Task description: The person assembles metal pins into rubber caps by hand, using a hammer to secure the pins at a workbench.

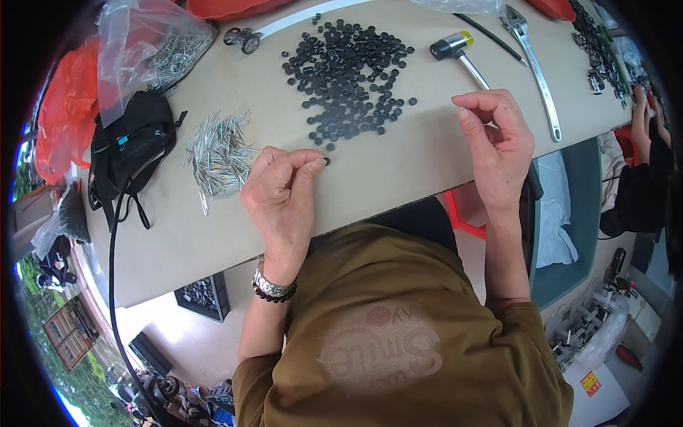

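- The person leans over a pale table [398,178], both bare forearms coming up from the near edge.
- The left hand [281,196], a metal watch [274,286] and a dark bead bracelet at its wrist, is curled; thumb and forefinger are pressed together on one small black cap [326,161] at the table surface.
- The right hand [498,139] hovers over the table with fingers bent inward; it looks empty, though the curl hides the fingertips and I cannot tell for sure.
- Just left of the left hand lies a loose heap of thin metal pins [219,155].
- Beyond the pinched cap spreads a wide scatter of the same black caps [348,71].
- Past the right hand lies a small mallet [459,51] with a black and yellow head, and further right a long wrench [535,67].
- On the far left sit a black pouch [131,149] and a clear plastic bag [153,50] of metal parts.
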`<state>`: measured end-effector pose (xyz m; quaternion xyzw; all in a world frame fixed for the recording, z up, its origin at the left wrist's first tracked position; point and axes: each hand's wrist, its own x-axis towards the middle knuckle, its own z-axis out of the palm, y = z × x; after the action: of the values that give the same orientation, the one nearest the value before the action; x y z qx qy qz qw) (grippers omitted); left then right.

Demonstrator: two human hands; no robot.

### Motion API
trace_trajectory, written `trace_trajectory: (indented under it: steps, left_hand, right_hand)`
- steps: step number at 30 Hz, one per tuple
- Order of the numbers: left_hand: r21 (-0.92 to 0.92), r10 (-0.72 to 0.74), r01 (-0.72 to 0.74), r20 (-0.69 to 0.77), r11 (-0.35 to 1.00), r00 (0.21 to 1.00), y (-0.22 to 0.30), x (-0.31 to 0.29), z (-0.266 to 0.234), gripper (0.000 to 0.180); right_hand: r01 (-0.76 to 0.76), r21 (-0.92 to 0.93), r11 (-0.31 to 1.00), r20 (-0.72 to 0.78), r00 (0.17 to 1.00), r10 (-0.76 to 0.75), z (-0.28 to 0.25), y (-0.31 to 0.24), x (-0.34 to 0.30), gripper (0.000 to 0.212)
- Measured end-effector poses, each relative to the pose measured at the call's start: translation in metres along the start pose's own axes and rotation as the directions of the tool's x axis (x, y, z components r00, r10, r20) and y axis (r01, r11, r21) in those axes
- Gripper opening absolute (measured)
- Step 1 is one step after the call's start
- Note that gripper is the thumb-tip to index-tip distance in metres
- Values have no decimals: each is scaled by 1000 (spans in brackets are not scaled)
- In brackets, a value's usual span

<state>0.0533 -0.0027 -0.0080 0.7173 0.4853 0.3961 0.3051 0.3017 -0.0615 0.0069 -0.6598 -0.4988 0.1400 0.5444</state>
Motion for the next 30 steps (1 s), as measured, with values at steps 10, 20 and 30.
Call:
trace_trajectory:
  steps: [10, 20, 30]
  left_hand:
    - [287, 254, -234, -36, 929, 966, 5, -5, 9, 13]
    - [382, 408, -417, 107, 825, 906, -1, 0, 8, 24]
    - [187, 279, -284, 50, 941, 959, -2, 0, 7, 15]
  right_hand:
    - [43, -53, 998, 84, 996, -39, 11, -19, -1, 10]
    - [463, -94, 881, 469, 802, -371, 78, -22, 5, 14]
    - [602, -147, 785, 564, 703, -433, 85, -23, 14, 4]
